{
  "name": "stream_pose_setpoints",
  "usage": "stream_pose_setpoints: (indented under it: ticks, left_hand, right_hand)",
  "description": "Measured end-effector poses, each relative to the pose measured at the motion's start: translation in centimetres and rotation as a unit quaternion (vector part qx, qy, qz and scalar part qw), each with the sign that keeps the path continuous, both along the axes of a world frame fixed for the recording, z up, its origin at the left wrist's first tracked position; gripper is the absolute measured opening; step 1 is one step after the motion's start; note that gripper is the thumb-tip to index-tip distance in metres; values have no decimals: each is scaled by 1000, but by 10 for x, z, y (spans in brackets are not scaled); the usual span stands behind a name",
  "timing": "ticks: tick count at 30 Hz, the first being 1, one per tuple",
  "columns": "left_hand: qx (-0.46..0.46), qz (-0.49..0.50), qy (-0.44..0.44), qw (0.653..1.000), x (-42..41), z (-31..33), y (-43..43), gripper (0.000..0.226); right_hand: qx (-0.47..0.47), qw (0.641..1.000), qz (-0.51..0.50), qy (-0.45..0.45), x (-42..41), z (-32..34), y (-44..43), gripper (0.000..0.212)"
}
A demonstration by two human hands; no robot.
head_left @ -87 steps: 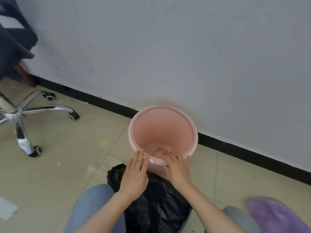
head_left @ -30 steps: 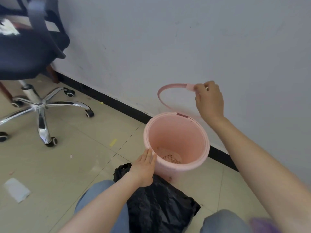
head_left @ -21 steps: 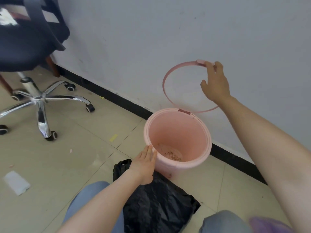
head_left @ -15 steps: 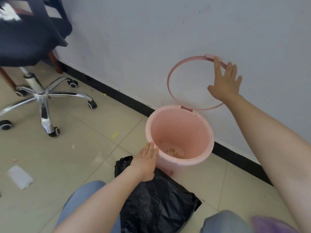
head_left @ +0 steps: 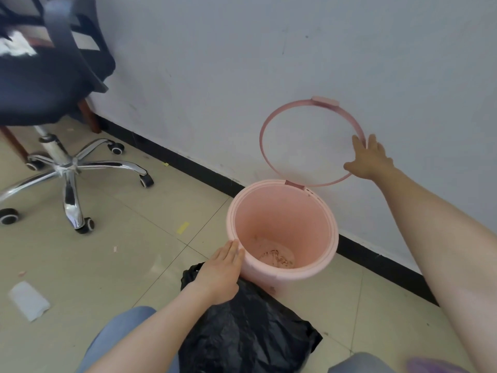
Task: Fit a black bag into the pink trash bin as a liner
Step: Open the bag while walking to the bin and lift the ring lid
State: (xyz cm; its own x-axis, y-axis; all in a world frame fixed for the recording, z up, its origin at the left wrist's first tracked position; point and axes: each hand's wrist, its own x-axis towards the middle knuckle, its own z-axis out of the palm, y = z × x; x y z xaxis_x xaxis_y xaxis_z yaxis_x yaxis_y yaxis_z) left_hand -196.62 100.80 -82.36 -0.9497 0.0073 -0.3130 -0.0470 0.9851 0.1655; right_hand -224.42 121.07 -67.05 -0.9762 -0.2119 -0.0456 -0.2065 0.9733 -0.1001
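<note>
One crumpled black bag beside pink bin

The pink trash bin stands upright on the floor, close to the wall, and its mouth is open. Inside I see only some brownish dirt at the bottom. Its pink ring is hinged at the back edge of the bin and stands lifted up, against the wall. The black bag lies crumpled on the floor just in front of the bin, touching its base, not yet inside it.
</note>
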Motion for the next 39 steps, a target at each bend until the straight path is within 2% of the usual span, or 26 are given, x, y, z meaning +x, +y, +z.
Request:
stream_pose_setpoints:
  ticks: [2, 7, 11, 17, 23, 25, 28, 30, 32, 36, 39]
  left_hand:
    - [0, 6, 11, 1000, -2, -1, -5, 69]
    - [22, 25, 47, 998, -10, -1, -11, 62]
    - [29, 36, 49, 998, -9, -6, -12, 67]
    - [38, 42, 36, 998, -11, -5, -10, 68]
    - [42, 46, 33, 998, -11, -3, -9, 71]
    - [44, 50, 32, 997, -10, -2, -8, 72]
    - [38, 47, 26, 998, -9, -1, -8, 72]
    - [34, 44, 23, 998, -8, -2, -8, 72]
    - [31, 41, 19, 998, -7, -1, -8, 73]
    - [30, 34, 9, 999, -8, 0, -9, 75]
    - [27, 28, 7, 999, -10, 1, -11, 75]
  right_hand:
    - [-7, 1000, -7, -9, -2, -8, 10, 78]
    - [-94, 994, -53, -33, -8, -23, 29, 75]
    - [-95, 991, -63, -73, -7, -42, 40, 74]
    - [-153, 978, -65, -125, -2, -67, 40, 75]
    - [-172, 976, -33, -131, 7, -78, 56, 72]
    - [-148, 984, -5, -98, 13, -80, 59, 70]
    - [-26, 998, 46, 32, 26, -83, 62, 65]
    - [61, 989, 76, 115, 33, -84, 66, 63]
    - [150, 973, 80, 157, 37, -85, 70, 65]
    - [214, 958, 80, 174, 36, -81, 67, 66]
    - [254, 956, 61, 136, 28, -73, 66, 67]
